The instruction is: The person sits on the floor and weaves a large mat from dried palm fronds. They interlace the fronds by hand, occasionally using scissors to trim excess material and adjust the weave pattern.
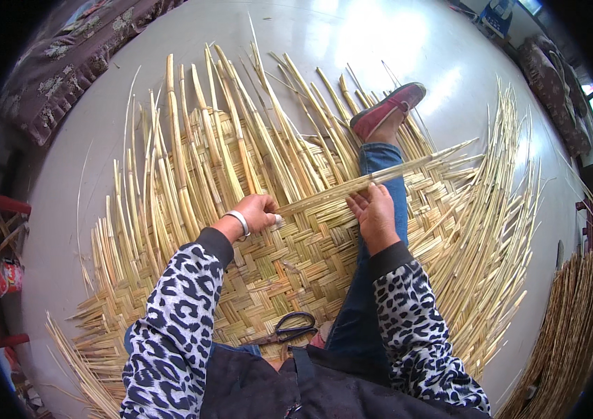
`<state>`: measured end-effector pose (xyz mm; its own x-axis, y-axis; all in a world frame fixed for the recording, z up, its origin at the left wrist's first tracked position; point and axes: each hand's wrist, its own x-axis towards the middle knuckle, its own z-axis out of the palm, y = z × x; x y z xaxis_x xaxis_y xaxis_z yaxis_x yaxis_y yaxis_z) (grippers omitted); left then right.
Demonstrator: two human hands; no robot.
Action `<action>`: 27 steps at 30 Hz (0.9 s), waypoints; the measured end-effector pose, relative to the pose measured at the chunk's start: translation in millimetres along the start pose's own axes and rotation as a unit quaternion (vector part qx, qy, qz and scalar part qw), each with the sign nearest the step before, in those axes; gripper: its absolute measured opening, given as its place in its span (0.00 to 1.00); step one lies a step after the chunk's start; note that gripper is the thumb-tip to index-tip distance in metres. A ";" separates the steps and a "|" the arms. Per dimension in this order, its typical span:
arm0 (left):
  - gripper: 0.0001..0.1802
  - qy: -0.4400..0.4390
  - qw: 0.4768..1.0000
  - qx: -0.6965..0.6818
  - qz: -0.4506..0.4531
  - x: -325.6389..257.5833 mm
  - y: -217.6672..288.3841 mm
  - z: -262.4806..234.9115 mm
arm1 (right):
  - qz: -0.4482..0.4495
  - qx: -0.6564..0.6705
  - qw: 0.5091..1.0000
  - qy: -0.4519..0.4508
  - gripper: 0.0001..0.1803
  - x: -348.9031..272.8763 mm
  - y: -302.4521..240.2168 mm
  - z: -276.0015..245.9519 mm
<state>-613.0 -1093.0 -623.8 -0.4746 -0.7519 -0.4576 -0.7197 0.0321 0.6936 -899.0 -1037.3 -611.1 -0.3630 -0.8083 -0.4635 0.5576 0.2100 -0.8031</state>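
Observation:
A flattened reed strip [342,190] stretches between my hands, slanting up to the right across my outstretched leg. My left hand [256,211], with a silver bracelet at its wrist, pinches the strip's left end. Farther along, my right hand [375,211] grips it between thumb and fingers. Under both hands lies a woven reed mat [289,262] in a twill pattern. Long unwoven reeds [185,160] stick out from its far and left edges. Black-handled scissors [288,329] rest on the mat close to my lap.
A loose sheaf of reeds [481,265] spreads along the mat's right side. Dark bundled stalks [562,335] stand at the lower right. My leg in jeans [384,167] and red shoe [389,112] cross the mat. A patterned cloth-covered seat [66,70] is at the far left.

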 end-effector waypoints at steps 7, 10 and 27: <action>0.13 0.056 0.981 0.184 0.026 -14.9 17.9 7.0 | -0.097 -0.005 0.995 0.029 0.14 27.3 -65.0 50.8; 0.10 0.109 0.954 0.271 0.059 -18.7 17.6 19.3 | -0.233 -0.151 0.957 -0.080 0.15 6.2 -70.7 118.8; 0.22 0.284 0.953 -0.013 -0.104 -24.5 1.7 8.9 | -0.281 -0.647 0.647 -0.291 0.08 12.0 53.7 124.5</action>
<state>-607.1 -1068.7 -616.4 0.0345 -0.9756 -0.2169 -0.7515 -0.1684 0.6379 -780.5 -1104.1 -613.2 0.3142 -0.9483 -0.0453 -0.7677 -0.2258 -0.5997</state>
